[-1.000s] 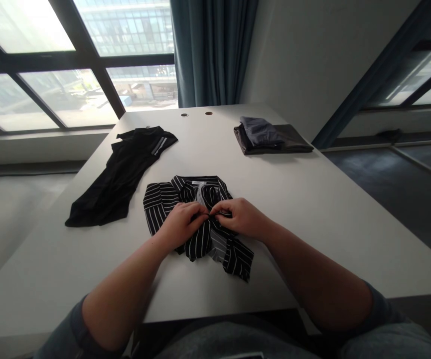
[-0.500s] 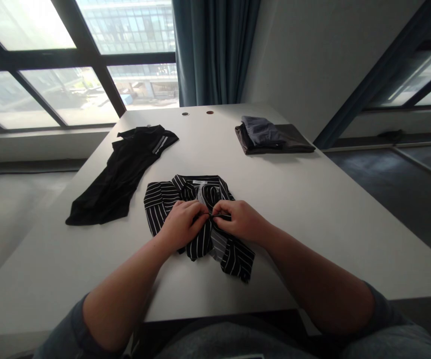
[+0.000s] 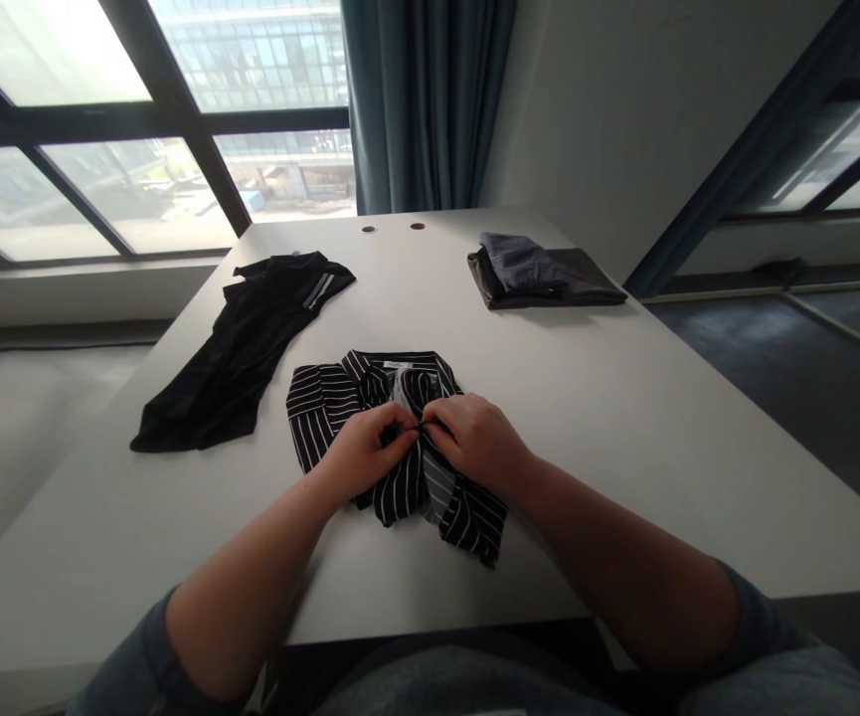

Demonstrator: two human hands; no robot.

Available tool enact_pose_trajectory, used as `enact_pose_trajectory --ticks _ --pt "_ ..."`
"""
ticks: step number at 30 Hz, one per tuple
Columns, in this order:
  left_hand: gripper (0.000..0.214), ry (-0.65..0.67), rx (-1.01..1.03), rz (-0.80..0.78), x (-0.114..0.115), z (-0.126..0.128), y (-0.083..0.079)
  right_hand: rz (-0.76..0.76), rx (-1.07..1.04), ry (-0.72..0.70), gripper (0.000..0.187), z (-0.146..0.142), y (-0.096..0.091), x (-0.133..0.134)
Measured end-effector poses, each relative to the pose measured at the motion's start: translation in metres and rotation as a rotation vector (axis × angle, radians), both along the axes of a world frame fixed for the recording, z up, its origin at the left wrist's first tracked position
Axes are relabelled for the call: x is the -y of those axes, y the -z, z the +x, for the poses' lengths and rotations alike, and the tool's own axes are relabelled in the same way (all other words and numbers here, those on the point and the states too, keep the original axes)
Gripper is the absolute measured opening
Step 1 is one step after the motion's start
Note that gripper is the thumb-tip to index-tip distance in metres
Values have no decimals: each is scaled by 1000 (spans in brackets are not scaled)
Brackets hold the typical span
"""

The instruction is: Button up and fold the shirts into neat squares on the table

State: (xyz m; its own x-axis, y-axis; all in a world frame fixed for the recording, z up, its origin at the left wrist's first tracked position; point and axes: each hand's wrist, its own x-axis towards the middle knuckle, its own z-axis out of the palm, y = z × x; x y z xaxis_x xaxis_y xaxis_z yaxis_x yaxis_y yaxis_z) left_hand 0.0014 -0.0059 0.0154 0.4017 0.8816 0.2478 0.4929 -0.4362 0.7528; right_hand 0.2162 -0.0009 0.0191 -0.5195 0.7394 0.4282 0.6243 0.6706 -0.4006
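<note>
At the left, a tall window [image 3: 101, 129] with dark frames looks out on a glass building, and a dark teal curtain [image 3: 422, 99] hangs at the far end of the white surface [image 3: 608, 418]. Two small round holes [image 3: 392, 227] sit near that far edge. On the left of the surface lies a black garment [image 3: 240, 353], spread out diagonally and rumpled, with a pale reflective strip [image 3: 319, 290] near its far end.

Near the middle, closer to the person, lies a black-and-white striped shirt [image 3: 325, 403], bunched up with its collar pointing to the far side and a grey inner panel showing down its centre. The left hand [image 3: 362, 452] rests on the shirt's left part, and the right hand [image 3: 478, 443] lies on its right part. The fingertips [image 3: 409, 428] of both hands meet at the shirt's centre, each grip closed in a tight pinch on the fabric around a small dark item too small to identify.

Well to the far right, a folded stack of dark clothing [image 3: 545, 278] sits on the surface, with a grey piece on top.
</note>
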Motion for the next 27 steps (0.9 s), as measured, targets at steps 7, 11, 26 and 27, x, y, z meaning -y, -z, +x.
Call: enact_pose_trajectory --ticks 7,11,26,27 --pt "8 -121 102 27 1 1 8 76 -295 29 15 -13 5 11" --pt "13 -142 126 51 3 4 9 107 -347 19 15 -14 5 13" --pt "16 -200 164 5 8 7 10 50 -245 -89 16 -4 -4 10" --pt "16 -196 170 -11 7 5 10 40 -258 -99 17 -5 -4 10"
